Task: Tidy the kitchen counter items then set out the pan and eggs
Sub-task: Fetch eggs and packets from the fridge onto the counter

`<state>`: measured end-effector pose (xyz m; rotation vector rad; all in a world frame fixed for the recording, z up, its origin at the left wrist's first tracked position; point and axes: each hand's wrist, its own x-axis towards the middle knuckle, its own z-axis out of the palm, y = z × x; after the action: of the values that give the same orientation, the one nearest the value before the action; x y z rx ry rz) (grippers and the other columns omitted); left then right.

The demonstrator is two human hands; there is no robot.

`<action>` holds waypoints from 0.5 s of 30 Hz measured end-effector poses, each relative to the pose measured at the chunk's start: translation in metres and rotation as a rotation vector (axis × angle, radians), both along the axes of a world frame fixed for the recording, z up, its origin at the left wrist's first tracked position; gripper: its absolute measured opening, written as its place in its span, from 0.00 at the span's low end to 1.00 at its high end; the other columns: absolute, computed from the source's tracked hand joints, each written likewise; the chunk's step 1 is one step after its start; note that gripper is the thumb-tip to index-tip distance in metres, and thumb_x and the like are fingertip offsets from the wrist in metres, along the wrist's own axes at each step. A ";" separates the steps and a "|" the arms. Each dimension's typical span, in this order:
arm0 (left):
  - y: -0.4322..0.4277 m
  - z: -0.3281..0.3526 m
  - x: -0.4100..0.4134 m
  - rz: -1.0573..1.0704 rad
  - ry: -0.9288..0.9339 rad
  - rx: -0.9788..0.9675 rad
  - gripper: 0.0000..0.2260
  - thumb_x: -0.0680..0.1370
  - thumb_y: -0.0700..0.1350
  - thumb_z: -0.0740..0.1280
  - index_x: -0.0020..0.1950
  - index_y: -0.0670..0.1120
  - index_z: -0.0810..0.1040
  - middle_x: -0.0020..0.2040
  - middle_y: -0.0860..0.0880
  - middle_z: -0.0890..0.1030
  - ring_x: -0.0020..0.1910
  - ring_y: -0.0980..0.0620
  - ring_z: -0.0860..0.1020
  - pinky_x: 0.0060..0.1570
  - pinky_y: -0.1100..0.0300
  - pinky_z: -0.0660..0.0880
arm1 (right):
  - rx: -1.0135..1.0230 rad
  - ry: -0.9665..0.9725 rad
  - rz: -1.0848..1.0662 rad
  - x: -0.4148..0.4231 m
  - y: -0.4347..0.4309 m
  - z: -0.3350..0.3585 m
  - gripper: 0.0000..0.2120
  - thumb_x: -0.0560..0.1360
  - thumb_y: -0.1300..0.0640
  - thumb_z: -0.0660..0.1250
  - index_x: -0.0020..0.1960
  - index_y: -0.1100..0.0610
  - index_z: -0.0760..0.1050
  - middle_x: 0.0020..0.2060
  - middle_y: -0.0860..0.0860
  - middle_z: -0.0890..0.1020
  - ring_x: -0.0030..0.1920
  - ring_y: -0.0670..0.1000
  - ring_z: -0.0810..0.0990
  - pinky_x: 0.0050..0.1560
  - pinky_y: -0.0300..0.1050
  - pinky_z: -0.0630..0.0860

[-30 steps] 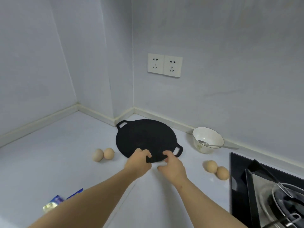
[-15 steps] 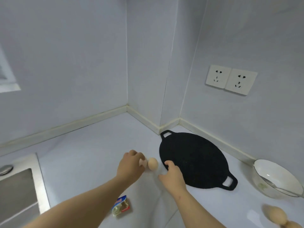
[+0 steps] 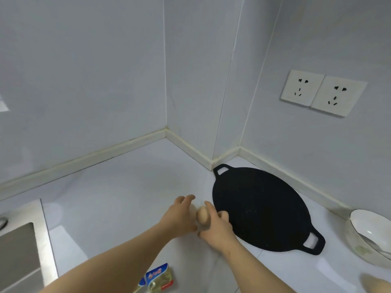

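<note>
Currently held: egg, tan, pinched between the forefinger and thumb of the right hand; whether it is lifted off the counter cannot be told.
Egg axis: the long axis is set roughly away from the camera, toward the wall corner; blunt and narrow ends cannot be told apart.
Egg position: between the two hands, just left of the pan's rim.
Right hand: fingers are curled round the egg; contact with the pan cannot be determined.
Left hand: fingers are arched and slightly spread over a pale shape, blurred, beside the egg; whether anything is gripped cannot be told.
Pan: black, flat, round, laid on the counter; its two loop handles are lined up from the far corner to the near right.
Bowl: white, at the right edge, well apart from the hands.
Another egg: blurred, cut off at the lower right.
Packet: blue-topped, at the bottom edge.
Sink: steel, at the left edge.
Sockets: a pair, on the right wall.
</note>
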<state>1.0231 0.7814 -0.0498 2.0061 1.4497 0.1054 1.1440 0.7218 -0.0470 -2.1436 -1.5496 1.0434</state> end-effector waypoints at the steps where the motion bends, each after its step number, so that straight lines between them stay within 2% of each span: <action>1: 0.001 0.001 0.000 0.002 -0.006 0.005 0.38 0.71 0.42 0.70 0.75 0.51 0.53 0.74 0.47 0.57 0.68 0.47 0.68 0.62 0.58 0.69 | -0.008 -0.015 0.019 0.001 0.002 0.000 0.37 0.74 0.55 0.64 0.75 0.38 0.47 0.66 0.52 0.58 0.61 0.56 0.67 0.61 0.50 0.72; 4: 0.001 0.000 -0.003 -0.003 0.017 0.001 0.35 0.72 0.41 0.67 0.75 0.51 0.54 0.73 0.48 0.59 0.68 0.47 0.68 0.62 0.58 0.69 | -0.036 -0.053 0.072 0.001 0.005 -0.001 0.36 0.75 0.56 0.62 0.74 0.37 0.48 0.68 0.51 0.57 0.62 0.55 0.65 0.62 0.50 0.71; 8: 0.001 -0.002 -0.005 -0.030 0.083 0.016 0.32 0.74 0.42 0.64 0.75 0.52 0.55 0.70 0.47 0.65 0.67 0.47 0.68 0.60 0.57 0.68 | -0.028 -0.071 0.072 0.001 0.004 -0.003 0.35 0.74 0.58 0.60 0.74 0.39 0.48 0.67 0.51 0.59 0.61 0.55 0.66 0.60 0.49 0.72; 15: -0.003 -0.006 -0.004 -0.014 0.084 0.054 0.28 0.74 0.42 0.62 0.72 0.52 0.59 0.65 0.47 0.70 0.63 0.46 0.71 0.54 0.58 0.70 | 0.015 -0.028 -0.006 0.003 0.000 -0.005 0.27 0.73 0.60 0.61 0.68 0.46 0.59 0.56 0.51 0.63 0.55 0.56 0.74 0.57 0.52 0.75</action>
<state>1.0188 0.7785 -0.0558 2.0865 1.5002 0.0555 1.1465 0.7219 -0.0519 -2.1609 -1.5569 1.0007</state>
